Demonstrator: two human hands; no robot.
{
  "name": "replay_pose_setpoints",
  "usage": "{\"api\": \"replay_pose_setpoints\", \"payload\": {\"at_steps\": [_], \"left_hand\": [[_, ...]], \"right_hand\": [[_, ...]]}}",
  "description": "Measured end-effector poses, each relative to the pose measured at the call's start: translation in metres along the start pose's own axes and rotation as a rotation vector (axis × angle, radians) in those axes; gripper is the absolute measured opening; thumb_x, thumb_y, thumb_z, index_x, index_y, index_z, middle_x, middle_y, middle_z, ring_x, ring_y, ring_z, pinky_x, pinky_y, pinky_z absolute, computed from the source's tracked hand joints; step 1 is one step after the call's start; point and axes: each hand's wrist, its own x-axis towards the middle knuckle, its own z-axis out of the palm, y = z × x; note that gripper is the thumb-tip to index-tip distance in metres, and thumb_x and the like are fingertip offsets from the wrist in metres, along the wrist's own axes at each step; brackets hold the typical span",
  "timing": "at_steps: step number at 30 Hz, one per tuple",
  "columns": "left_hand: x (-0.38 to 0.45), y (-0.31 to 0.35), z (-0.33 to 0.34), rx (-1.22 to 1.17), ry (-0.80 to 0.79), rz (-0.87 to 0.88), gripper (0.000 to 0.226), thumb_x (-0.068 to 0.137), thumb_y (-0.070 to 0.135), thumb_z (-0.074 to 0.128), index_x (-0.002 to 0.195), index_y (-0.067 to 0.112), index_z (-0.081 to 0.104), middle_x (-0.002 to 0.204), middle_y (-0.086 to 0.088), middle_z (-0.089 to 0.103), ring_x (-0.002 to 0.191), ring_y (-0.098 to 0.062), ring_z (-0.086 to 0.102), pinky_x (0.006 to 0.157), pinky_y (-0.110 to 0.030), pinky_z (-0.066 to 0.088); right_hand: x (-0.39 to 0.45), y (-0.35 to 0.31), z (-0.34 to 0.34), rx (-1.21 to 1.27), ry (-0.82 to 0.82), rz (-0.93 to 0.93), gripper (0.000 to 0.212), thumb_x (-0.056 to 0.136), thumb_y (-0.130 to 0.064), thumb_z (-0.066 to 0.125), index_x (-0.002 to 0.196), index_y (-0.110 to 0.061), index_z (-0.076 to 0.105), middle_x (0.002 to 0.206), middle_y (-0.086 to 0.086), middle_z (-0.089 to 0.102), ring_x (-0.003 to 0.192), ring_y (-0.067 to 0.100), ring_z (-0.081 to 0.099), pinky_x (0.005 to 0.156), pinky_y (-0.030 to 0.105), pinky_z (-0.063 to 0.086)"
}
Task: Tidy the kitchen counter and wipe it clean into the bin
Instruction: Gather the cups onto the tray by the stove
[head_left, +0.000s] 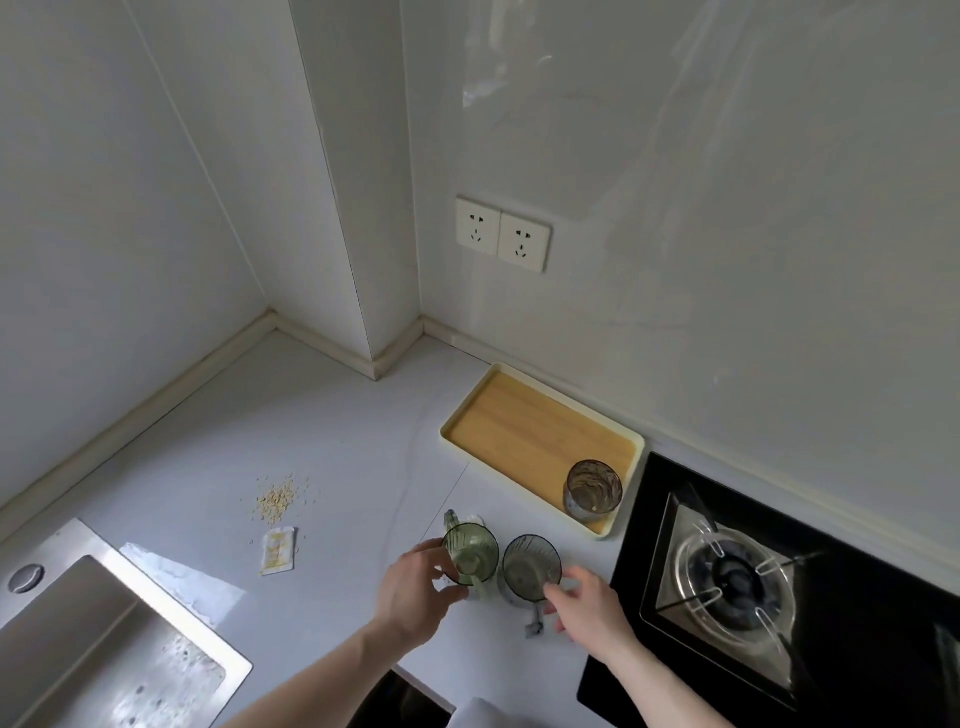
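Two glass mugs stand side by side on the pale counter (332, 447). My left hand (415, 592) grips the green glass mug (471, 552) from its left side. My right hand (587, 605) holds the grey glass mug (531, 569) at its right rim, fingers curled round it. A third ribbed glass (592, 489) stands in the near right corner of the wooden tray (519, 421) with a cream rim. Spilled grains (278, 500) lie scattered on the counter to the left, with a small yellow sachet (278, 552) just in front of them.
A steel sink (104, 639) sits at the lower left with a round plug (25, 578) beside it. A black gas hob (779, 587) with a burner fills the right. Two wall sockets (503, 233) are above the tray. A wall pillar juts out at the back.
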Motion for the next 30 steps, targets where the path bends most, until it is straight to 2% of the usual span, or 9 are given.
{"api": "replay_pose_setpoints", "payload": {"at_steps": [4,7,9,13,16,21,24,27,30], "left_hand": [[-0.003,-0.011,-0.006,-0.112,0.079,-0.011,0.024,0.076,0.039,0.086,0.071,0.037,0.063,0.121,0.037,0.062,0.091,0.003,0.069,0.072,-0.018,0.055],[-0.008,-0.012,-0.021,-0.14,0.156,-0.017,0.025,0.077,0.033,0.088,0.071,0.036,0.064,0.114,0.048,0.053,0.087,0.006,0.068,0.065,-0.01,0.05],[-0.01,-0.013,-0.032,-0.152,0.186,-0.004,0.025,0.078,0.03,0.087,0.072,0.035,0.064,0.116,0.046,0.053,0.086,0.008,0.067,0.064,-0.007,0.05],[-0.011,-0.017,-0.052,-0.152,0.217,0.008,0.022,0.077,0.035,0.087,0.073,0.036,0.065,0.117,0.04,0.059,0.084,0.006,0.068,0.066,-0.017,0.056],[-0.013,-0.016,-0.063,-0.138,0.243,0.026,0.026,0.077,0.032,0.087,0.071,0.038,0.063,0.117,0.042,0.059,0.084,0.006,0.069,0.065,-0.014,0.054],[-0.014,-0.021,-0.072,-0.128,0.265,0.016,0.021,0.078,0.032,0.087,0.075,0.037,0.067,0.12,0.039,0.059,0.086,0.005,0.069,0.067,-0.016,0.058],[-0.014,-0.025,-0.074,-0.127,0.27,0.007,0.02,0.077,0.033,0.087,0.075,0.035,0.067,0.121,0.038,0.061,0.085,0.005,0.069,0.067,-0.016,0.057],[-0.011,-0.027,-0.077,-0.114,0.273,-0.006,0.021,0.076,0.035,0.087,0.074,0.034,0.066,0.121,0.037,0.063,0.085,0.005,0.069,0.066,-0.019,0.057],[-0.007,-0.023,-0.079,-0.087,0.256,0.017,0.023,0.077,0.035,0.087,0.073,0.037,0.064,0.121,0.036,0.063,0.086,0.006,0.068,0.065,-0.016,0.056]], "right_hand": [[0.009,-0.01,-0.004,-0.071,0.037,-0.058,0.027,0.095,-0.022,0.061,0.121,-0.018,0.066,0.088,-0.002,0.074,0.062,0.004,0.072,0.051,0.018,0.051],[0.022,-0.029,-0.014,-0.027,0.086,-0.115,0.025,0.096,-0.023,0.061,0.12,-0.017,0.067,0.093,-0.001,0.075,0.064,0.007,0.072,0.051,0.017,0.05],[0.035,-0.048,-0.023,0.036,0.13,-0.133,0.026,0.097,-0.022,0.061,0.12,-0.015,0.067,0.094,0.003,0.075,0.063,0.007,0.072,0.048,0.017,0.049],[0.058,-0.086,-0.037,0.066,0.228,-0.156,0.024,0.095,-0.018,0.061,0.118,-0.013,0.064,0.081,0.003,0.076,0.053,0.005,0.07,0.044,0.019,0.049],[0.076,-0.107,-0.042,-0.046,0.292,-0.157,0.023,0.094,-0.026,0.063,0.116,-0.02,0.059,0.078,0.0,0.075,0.057,0.014,0.072,0.048,0.027,0.056],[0.099,-0.119,-0.044,-0.17,0.325,-0.103,0.036,0.093,-0.028,0.068,0.121,-0.014,0.051,0.102,0.008,0.072,0.078,0.024,0.074,0.063,0.036,0.064],[0.103,-0.123,-0.045,-0.19,0.32,-0.037,0.039,0.094,-0.02,0.068,0.125,-0.009,0.047,0.111,0.014,0.068,0.077,0.027,0.075,0.056,0.032,0.062],[0.107,-0.122,-0.046,-0.225,0.311,0.006,0.038,0.095,-0.016,0.067,0.124,-0.007,0.044,0.108,0.012,0.065,0.069,0.026,0.073,0.052,0.031,0.061],[0.105,-0.121,-0.047,-0.245,0.31,0.02,0.036,0.096,-0.015,0.064,0.123,-0.006,0.042,0.107,0.011,0.063,0.06,0.022,0.068,0.04,0.024,0.05]]}}
